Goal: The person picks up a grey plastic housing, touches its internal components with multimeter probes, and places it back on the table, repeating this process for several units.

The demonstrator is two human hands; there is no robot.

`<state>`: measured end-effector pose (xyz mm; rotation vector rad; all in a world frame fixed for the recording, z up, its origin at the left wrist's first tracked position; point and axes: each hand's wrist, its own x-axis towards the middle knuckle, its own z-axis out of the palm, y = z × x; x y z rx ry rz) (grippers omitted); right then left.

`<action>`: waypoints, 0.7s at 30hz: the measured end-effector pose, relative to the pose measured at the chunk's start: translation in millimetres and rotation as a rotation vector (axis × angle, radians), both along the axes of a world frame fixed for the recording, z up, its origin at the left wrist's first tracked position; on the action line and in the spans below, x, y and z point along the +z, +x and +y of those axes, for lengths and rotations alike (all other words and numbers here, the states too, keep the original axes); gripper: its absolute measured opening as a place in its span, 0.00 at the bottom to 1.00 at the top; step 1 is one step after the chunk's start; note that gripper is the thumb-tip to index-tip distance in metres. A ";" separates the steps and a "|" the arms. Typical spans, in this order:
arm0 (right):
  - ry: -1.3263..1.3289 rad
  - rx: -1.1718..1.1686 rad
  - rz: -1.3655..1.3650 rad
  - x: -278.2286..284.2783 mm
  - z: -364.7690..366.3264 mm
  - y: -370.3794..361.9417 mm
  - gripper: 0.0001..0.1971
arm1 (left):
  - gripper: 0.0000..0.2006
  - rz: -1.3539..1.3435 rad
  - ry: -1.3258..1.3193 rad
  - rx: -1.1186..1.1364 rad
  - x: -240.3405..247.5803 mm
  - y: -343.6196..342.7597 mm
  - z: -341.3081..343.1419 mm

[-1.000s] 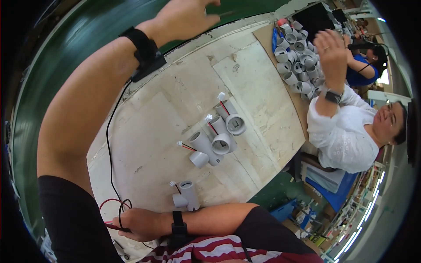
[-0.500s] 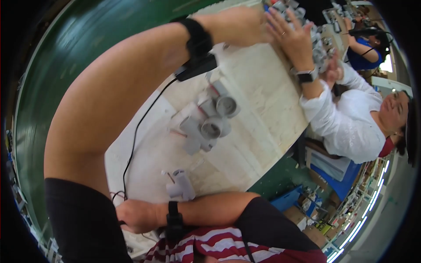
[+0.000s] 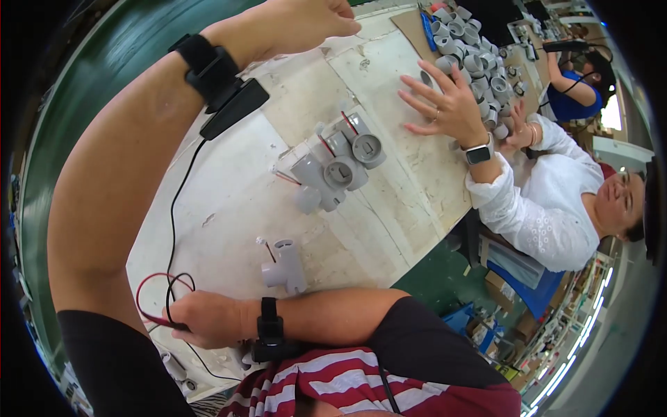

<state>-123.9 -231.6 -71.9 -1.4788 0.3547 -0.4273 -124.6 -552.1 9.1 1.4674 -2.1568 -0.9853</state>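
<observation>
My left hand (image 3: 309, 24) reaches over the far left edge of the table. It is partly cut off by the upper picture edge, fingers loosely bent and apart, nothing visible in it. My right hand (image 3: 207, 318) is closed at the near left on a red and black cable (image 3: 142, 295), which loops beside it. Beyond my right forearm lies a grey plastic pipe fitting (image 3: 283, 270) with a thin wire sticking out. Farther off, in mid-table, several similar grey fittings (image 3: 338, 174) with reddish wires sit clustered together.
A co-worker in white (image 3: 545, 201) sits at the right, one spread hand (image 3: 451, 104) over the table (image 3: 379, 240). Behind that hand is a heap of grey fittings (image 3: 472, 59). A black cable (image 3: 174, 208) hangs from the black device (image 3: 236, 108) on my left wrist.
My left hand has drawn back leftward from beside the co-worker's hand, uncovering the heap. The co-worker's hand is lower and more spread. The red cable loop by my right hand now shows.
</observation>
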 end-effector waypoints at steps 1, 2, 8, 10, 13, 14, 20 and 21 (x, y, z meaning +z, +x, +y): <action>0.015 0.020 0.025 1.0 -1.7 -0.3 0.09 | 0.22 0.117 -0.165 -0.107 -6.0 15.3 10.9; 0.003 0.033 0.016 0.9 -1.5 1.2 0.09 | 0.22 0.229 -0.331 -0.213 -10.7 30.1 22.7; -0.059 -0.006 -0.005 -7.6 9.4 13.5 0.08 | 0.21 -0.214 0.120 0.130 100.2 57.5 116.9; -0.069 0.001 0.042 -2.6 6.2 11.2 0.09 | 0.21 -0.218 0.018 0.055 127.2 73.5 165.1; -0.136 -0.006 0.019 -2.3 16.6 12.1 0.11 | 0.22 -0.185 -0.114 0.322 165.2 80.7 275.7; -0.154 -0.030 0.072 -9.4 8.1 3.4 0.11 | 0.22 -0.119 -0.198 0.363 166.7 75.9 302.9; -0.542 -0.191 -0.153 -3.8 30.2 -6.2 0.12 | 0.17 0.252 -0.423 0.608 110.1 46.6 512.7; -0.538 -0.181 -0.141 3.6 36.7 -12.2 0.12 | 0.15 0.326 -0.377 0.694 101.1 35.5 539.8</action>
